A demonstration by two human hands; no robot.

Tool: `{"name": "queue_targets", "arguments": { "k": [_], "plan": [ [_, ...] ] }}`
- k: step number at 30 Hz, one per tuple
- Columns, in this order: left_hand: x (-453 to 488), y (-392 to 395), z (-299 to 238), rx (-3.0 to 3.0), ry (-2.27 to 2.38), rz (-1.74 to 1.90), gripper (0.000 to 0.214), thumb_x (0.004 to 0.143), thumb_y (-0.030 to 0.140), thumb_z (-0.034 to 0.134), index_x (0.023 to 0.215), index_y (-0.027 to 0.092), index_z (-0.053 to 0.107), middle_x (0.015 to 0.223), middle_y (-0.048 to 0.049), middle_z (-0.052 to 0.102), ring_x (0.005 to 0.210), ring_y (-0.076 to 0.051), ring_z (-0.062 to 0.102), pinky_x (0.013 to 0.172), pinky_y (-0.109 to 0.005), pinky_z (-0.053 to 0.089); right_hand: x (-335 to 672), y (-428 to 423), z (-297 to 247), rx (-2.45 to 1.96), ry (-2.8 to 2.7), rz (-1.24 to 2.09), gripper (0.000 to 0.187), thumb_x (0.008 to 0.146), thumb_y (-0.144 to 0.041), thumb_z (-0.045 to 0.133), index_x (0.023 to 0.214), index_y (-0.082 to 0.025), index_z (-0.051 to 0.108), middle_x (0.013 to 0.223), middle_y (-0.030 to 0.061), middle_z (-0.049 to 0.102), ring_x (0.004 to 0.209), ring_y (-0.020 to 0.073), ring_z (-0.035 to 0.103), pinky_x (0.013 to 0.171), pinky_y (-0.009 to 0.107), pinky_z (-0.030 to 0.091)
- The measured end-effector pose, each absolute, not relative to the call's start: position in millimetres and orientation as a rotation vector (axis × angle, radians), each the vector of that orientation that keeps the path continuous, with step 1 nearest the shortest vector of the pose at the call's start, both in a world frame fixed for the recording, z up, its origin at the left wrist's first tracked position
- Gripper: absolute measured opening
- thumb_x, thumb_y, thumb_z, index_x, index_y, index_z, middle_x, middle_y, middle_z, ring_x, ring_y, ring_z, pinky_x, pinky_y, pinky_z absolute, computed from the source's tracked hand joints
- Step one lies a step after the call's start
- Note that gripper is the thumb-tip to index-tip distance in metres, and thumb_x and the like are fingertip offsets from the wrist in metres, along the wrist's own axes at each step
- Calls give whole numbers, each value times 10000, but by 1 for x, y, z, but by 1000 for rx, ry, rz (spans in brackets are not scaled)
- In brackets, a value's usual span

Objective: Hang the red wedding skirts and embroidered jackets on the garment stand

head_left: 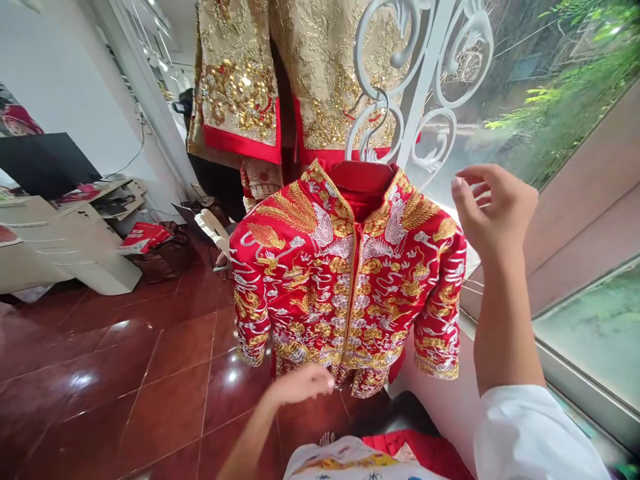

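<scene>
A red jacket point(310, 293) with gold and silver embroidery and a stand-up collar hangs in front of me, its front edges meeting in the middle. The hanger point(377, 127) inside it is hooked on a white scrolled metal frame point(424, 87). My right hand point(500, 203) is raised beside the jacket's shoulder on the right, fingers bent, a gap between thumb and forefinger, nothing held. Low in front of the hem, my left hand point(305, 385) is loosely bent and slightly blurred; I see nothing in it. Whether it touches the cloth is unclear. More embroidered red cloth point(369, 383) shows below the hem.
Gold embroidered garments point(240, 73) with red borders hang behind the jacket. A window point(550, 87) is on the right. At left stand a white desk point(50, 240) with a dark monitor point(47, 163) and a brown bag point(163, 260) on the red tiled floor point(110, 373).
</scene>
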State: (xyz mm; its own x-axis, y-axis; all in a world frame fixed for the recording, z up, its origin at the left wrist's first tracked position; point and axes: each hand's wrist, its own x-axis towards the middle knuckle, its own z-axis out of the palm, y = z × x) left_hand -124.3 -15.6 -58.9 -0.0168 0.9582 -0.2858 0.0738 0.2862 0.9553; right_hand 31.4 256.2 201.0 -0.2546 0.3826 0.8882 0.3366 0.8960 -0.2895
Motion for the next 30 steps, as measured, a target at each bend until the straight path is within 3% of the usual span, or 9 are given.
{"name": "queue_targets", "arguments": {
  "k": [2, 4, 6, 8, 13, 19, 22, 27, 30],
  "plan": [
    [-152, -27, 14, 1241, 1611, 1271, 352, 832, 516, 491, 976, 249, 670, 975, -62, 686, 927, -203, 631, 881, -376, 486, 35, 288, 199, -554, -1970, 246, 355, 817, -481, 531, 983, -191, 650, 883, 75, 665, 739, 185, 593, 636, 303, 458],
    [-178, -28, 86, 1560, 2071, 1746, 368, 868, 493, 424, 994, 240, 660, 1072, -66, 655, 1049, -218, 577, 1000, -408, 403, 33, 307, 195, -509, -2203, 511, 431, 815, -559, 497, 959, -183, 653, 873, 71, 665, 754, 191, 596, 646, 305, 466],
    [-202, -16, 142, 1715, 2631, 1667, 414, 814, 477, 532, 1148, 244, 604, 1259, -72, 568, 1210, -268, 468, 1091, -462, 278, 31, 313, 191, -454, -2384, 715, 480, 828, -609, 439, 876, -179, 647, 801, 48, 653, 701, 172, 578, 626, 288, 454],
    [-219, 3, 173, 1693, 2909, 1387, 529, 802, 481, 540, 1246, 193, 543, 1270, -115, 557, 1168, -304, 497, 1047, -490, 315, 30, 307, 188, -473, -2400, 709, 491, 831, -617, 424, 752, -169, 609, 663, 18, 599, 595, 140, 516, 554, 257, 395],
    [-245, 30, 186, 1655, 2709, 1281, 470, 843, 503, 462, 1142, 176, 620, 978, -77, 686, 849, -229, 617, 800, -353, 474, 20, 272, 177, -790, -1984, 104, 439, 895, -485, 391, 666, -166, 587, 539, 19, 512, 535, 137, 453, 530, 262, 283],
    [-282, 27, 196, 1528, 2125, 1329, 599, 699, 607, 613, 1020, 101, 636, 880, -62, 698, 691, -148, 576, 650, -278, 491, -6, 242, 138, -735, -1687, -221, 423, 961, -377, 293, 1122, -166, 622, 1116, 121, 643, 1051, 247, 569, 872, 394, 408],
    [-290, 28, 199, 1467, 2044, 1229, 657, 655, 632, 636, 1032, 95, 625, 867, -70, 706, 704, -158, 589, 656, -300, 502, 4, 249, 135, -650, -1800, -134, 436, 951, -382, 313, 1241, -176, 566, 1264, 115, 572, 1181, 257, 508, 954, 419, 392],
    [-269, 35, 207, 1866, 2419, 1055, 560, 761, 553, 557, 1124, 131, 623, 993, -70, 690, 784, -186, 599, 753, -339, 482, 41, 288, 168, -500, -2134, 452, 465, 887, -541, 410, 1117, -225, 661, 1023, 63, 691, 935, 218, 639, 775, 338, 491],
    [-255, 46, 214, 2010, 2492, 1046, 525, 779, 562, 538, 1095, 152, 628, 959, -49, 682, 789, -183, 594, 740, -297, 465, 45, 307, 176, -375, -2206, 681, 498, 824, -579, 507, 1150, -225, 635, 1089, 56, 670, 944, 202, 628, 761, 316, 501]
  ]
}}
